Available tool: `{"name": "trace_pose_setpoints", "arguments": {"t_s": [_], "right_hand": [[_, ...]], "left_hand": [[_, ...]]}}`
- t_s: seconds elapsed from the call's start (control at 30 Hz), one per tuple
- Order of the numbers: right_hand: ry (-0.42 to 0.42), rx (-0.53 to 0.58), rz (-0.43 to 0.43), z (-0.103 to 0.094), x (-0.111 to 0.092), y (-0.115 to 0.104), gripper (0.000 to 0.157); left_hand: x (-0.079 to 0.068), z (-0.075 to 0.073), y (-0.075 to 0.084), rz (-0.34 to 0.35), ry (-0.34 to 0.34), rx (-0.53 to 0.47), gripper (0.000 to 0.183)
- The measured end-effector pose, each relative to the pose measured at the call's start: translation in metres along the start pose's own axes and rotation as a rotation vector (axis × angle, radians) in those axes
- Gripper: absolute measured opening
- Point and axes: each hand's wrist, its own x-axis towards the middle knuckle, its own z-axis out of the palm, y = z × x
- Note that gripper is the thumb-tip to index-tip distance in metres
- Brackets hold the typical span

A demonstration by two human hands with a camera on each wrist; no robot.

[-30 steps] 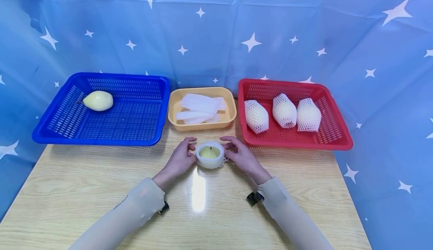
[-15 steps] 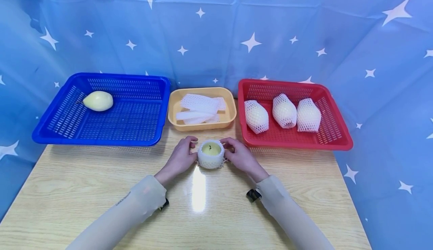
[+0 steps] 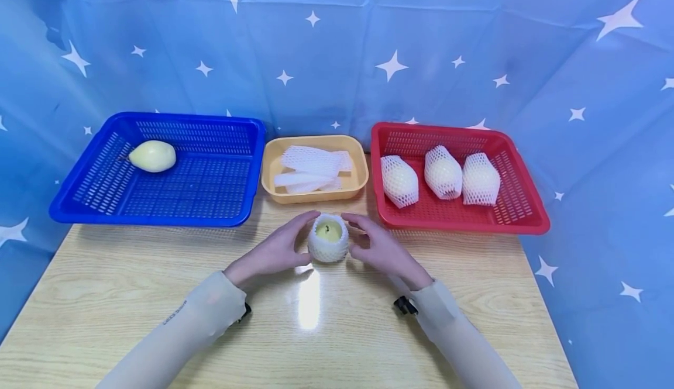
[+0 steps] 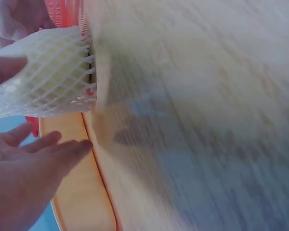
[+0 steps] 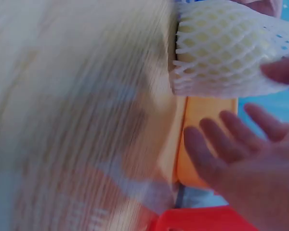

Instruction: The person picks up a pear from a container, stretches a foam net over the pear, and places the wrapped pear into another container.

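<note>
A pear in a white foam net [image 3: 329,250] stands upright on the table, its stem and pale top showing through the net's open upper end. On its left side, my left hand [image 3: 279,245] curves loosely with thumb and fingers spread. My right hand [image 3: 383,250] mirrors it on the other side. In the left wrist view, the fingers [image 4: 62,149] lie apart from the netted pear [image 4: 53,74]. A similar gap separates the netted pear [image 5: 221,50] from the fingers [image 5: 221,139] in the right wrist view; whether either thumb touches the net, I cannot tell.
At the back left, a blue basket [image 3: 158,221] holds one bare pear [image 3: 154,157]. Flat foam nets [image 3: 310,167] lie in a yellow tray [image 3: 316,197] at the back middle. Several netted pears [image 3: 400,181] lie in a red basket [image 3: 463,223] at the back right.
The net's upper edge has risen around the pear and drawn inward. Both hands have let go of its lower edge and spread their fingers beside it.
</note>
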Motion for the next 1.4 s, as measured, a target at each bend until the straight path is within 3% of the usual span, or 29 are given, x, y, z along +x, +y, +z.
{"name": "trace_pose_setpoints", "arguments": {"t_s": [0.17, 0.6, 1.1, 1.2, 1.4], "right_hand": [[-0.057, -0.029, -0.087, 0.005, -0.001, 0.0, 0.08], [-0.04, -0.098, -0.053, 0.014, 0.004, 0.002, 0.087], [-0.051, -0.141, 0.0, 0.015, 0.005, 0.001, 0.093], [-0.015, -0.073, 0.027, 0.015, 0.004, 0.0, 0.092], [0.053, 0.11, 0.02, 0.014, -0.001, -0.003, 0.076]], "left_hand": [[0.003, 0.004, 0.0, 0.027, -0.013, -0.035, 0.097], [0.01, 0.013, -0.004, 0.026, -0.005, -0.077, 0.093], [0.009, 0.019, -0.005, -0.045, 0.006, -0.051, 0.087], [0.007, 0.019, -0.005, -0.082, 0.017, -0.136, 0.085], [0.002, 0.018, -0.001, -0.13, 0.03, -0.526, 0.084]]}}
